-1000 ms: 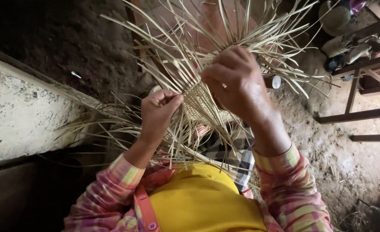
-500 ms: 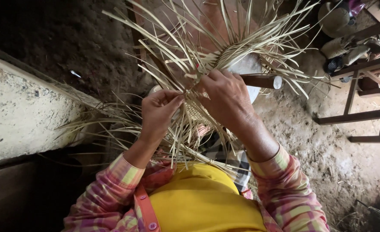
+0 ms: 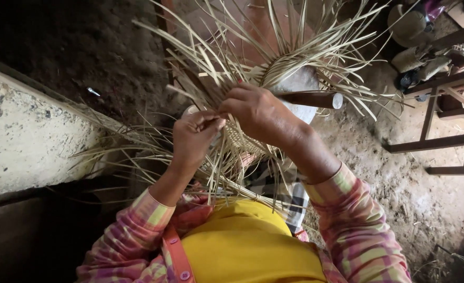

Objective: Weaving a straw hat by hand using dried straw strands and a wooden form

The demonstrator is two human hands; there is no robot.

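A half-woven basket of pale straw strips (image 3: 241, 140) rests in my lap, with long loose strips (image 3: 295, 47) fanning out upward and to the sides. My left hand (image 3: 194, 137) pinches a few thin strips at the woven edge. My right hand (image 3: 263, 112) lies over the weave just to the right, fingers closed on strips, touching the left fingertips. A brown-handled tool (image 3: 310, 98) sticks out to the right from under my right hand; I cannot tell whether the hand holds it.
A rough pale concrete ledge (image 3: 27, 141) runs along the left. Dark wooden frame rails (image 3: 441, 141) stand at the right on a dirt floor (image 3: 399, 199). Bags and a round hat-like object (image 3: 407, 23) lie at top right.
My right hand has slid down and left over the weave, uncovering the brown-handled tool and a white object behind it. My left hand has stayed nearly in place.
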